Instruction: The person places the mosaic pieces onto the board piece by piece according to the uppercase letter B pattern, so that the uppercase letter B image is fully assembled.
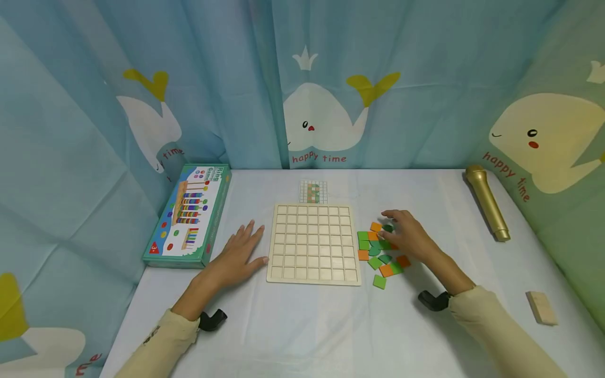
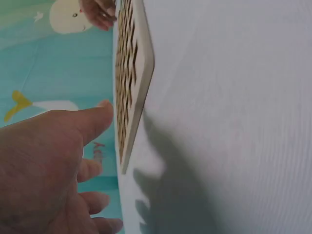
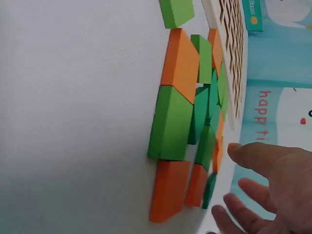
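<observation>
A pale wooden grid board (image 1: 314, 280) with square cells lies flat mid-table. Left of it, my left hand (image 1: 238, 257) is spread, thumb tip at the board's left edge and nothing in its fingers. On the board's right side lies a loose cluster of orange, light green and dark green tiles, among them a light green tile (image 1: 379, 282) nearest me and an orange tile (image 3: 180, 58). Over the cluster's far right part hovers my right hand (image 1: 408, 236), fingers loosely bent and holding nothing. Its thumb (image 3: 243, 153) overlaps the far tiles in the right wrist view.
Behind the board is a small printed card (image 1: 313, 192) with a coloured grid pattern. A boxed ring game (image 1: 189, 210) lies at the back left. To the right are a gold microphone (image 1: 487, 202) and a small wooden block (image 1: 542, 308). Whale-print curtains (image 1: 246, 105) border the table.
</observation>
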Motion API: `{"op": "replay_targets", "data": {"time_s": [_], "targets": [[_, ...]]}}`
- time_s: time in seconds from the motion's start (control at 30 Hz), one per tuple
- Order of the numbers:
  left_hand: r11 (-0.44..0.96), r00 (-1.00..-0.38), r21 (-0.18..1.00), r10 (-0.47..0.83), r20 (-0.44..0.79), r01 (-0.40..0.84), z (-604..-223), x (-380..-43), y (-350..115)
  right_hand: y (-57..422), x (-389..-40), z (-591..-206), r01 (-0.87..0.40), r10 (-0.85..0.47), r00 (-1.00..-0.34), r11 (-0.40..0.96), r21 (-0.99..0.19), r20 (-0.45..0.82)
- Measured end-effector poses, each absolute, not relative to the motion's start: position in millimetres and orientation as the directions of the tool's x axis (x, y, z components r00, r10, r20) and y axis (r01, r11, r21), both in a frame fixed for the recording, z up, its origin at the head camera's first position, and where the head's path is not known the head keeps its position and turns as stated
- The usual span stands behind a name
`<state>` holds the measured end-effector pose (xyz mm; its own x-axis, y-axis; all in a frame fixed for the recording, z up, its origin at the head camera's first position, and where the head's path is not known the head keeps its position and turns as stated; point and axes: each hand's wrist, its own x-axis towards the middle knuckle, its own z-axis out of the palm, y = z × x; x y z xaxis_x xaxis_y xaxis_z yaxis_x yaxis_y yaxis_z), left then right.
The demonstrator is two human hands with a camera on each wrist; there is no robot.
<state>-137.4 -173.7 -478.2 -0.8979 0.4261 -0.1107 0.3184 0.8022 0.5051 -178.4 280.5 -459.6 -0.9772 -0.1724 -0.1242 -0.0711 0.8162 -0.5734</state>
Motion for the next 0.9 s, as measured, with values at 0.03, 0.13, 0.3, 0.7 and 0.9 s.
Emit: {"op": "replay_targets", "data": {"time_s": [0.03,0.13,0.3,0.7,0.9], "targets": [[0.801,-0.895,0.508,0.430,-0.120,0.316,-480.1,-137.4,-171.9,280.0,-180.5,-461.8,-0.067,-0.172,-0.977,0.812,-0.580,-0.128],[0.799,-0.887,0.513,0.439,-0.142,0.313,-485.6,-137.4,-167.1,279.1,-186.1,-467.3,-0.054,-0.163,-0.977,0.815,-0.576,-0.140],[0.806,-0.874,0.505,0.450,-0.184,0.308,-491.1,-136.2,-163.7,278.8,-191.2,-473.0,-0.054,-0.149,-0.980,0.840,-0.540,-0.134],[0.817,-0.874,0.475,0.452,-0.175,0.327,-488.9,-133.5,-164.7,275.6,-202.2,-478.8,-0.111,-0.189,-0.977,0.840,-0.530,-0.095],[0.818,-0.873,0.473,0.453,-0.182,0.327,-491.2,-135.2,-165.2,269.7,-208.5,-483.4,-0.064,-0.145,-0.983,0.850,-0.522,-0.116]]}}
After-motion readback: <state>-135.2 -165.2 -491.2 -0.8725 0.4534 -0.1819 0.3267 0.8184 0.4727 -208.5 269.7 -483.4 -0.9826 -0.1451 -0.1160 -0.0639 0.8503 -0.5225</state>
